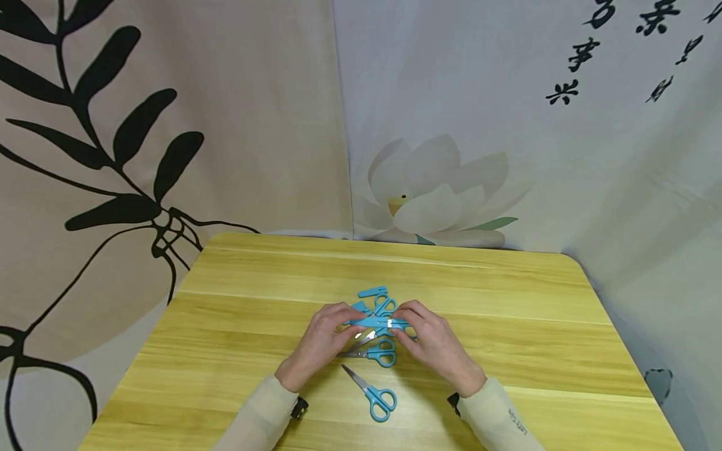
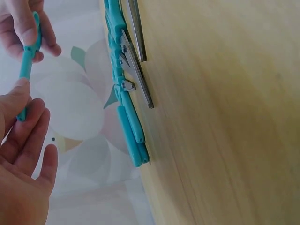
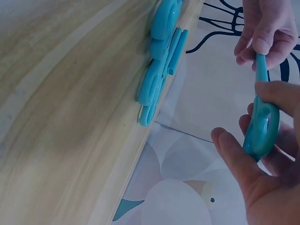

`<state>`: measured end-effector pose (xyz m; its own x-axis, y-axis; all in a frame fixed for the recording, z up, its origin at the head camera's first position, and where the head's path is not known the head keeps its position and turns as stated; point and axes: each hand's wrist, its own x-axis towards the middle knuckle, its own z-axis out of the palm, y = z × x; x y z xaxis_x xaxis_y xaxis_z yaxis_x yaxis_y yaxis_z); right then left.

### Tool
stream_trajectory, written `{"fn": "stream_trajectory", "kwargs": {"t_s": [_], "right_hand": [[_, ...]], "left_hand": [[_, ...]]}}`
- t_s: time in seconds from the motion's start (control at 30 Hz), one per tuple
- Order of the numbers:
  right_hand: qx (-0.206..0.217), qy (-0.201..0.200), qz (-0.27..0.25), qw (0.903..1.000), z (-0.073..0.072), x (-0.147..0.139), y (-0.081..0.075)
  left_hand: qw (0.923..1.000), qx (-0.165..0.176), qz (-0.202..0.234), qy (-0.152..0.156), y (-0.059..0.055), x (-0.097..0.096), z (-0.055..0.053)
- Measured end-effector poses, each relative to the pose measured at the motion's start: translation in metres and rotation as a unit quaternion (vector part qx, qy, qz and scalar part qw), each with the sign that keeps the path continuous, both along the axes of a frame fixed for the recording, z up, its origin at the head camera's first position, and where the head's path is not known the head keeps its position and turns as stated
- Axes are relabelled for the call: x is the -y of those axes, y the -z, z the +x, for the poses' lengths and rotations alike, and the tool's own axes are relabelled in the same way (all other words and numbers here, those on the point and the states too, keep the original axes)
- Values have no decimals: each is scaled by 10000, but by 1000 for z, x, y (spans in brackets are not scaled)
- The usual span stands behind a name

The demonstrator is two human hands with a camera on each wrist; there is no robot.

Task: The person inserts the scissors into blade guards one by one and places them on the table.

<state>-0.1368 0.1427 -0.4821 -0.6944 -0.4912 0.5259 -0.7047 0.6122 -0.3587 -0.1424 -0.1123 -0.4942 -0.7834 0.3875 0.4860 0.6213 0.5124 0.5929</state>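
Note:
Both hands hold a pair of blue-handled scissors [image 1: 369, 322] level above the table, a blue cover [image 2: 26, 69] hiding the blades. The left hand [image 1: 323, 332] pinches the cover's tip end between thumb and finger. On the other side, the right hand [image 1: 433, 341] grips the scissors by the handle loops [image 3: 262, 129]. Under the hands lie more scissors, partly hidden. Uncovered scissors [image 1: 380, 354] with blades pointing left rest just below them. Nearest the person, another bare-bladed pair [image 1: 376, 398] points up and left.
Beyond the hands, a loose blue cover [image 1: 372, 292] lies beside more blue scissors [image 1: 385, 305]. The wooden table [image 1: 496, 300] has its far edge against a printed curtain [image 1: 271, 125].

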Motion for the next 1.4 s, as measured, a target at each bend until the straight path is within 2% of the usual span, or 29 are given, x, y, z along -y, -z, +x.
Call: {"fn": "stream_trajectory", "kwargs": {"t_s": [0.6, 1.4], "right_hand": [[-207, -34, -8, 9998, -1, 1, 1], [-97, 74, 13, 9999, -1, 4, 2]], "left_hand": [[10000, 34, -50, -58, 0, -1, 1], [9999, -146, 73, 3, 2, 0, -1]]}}
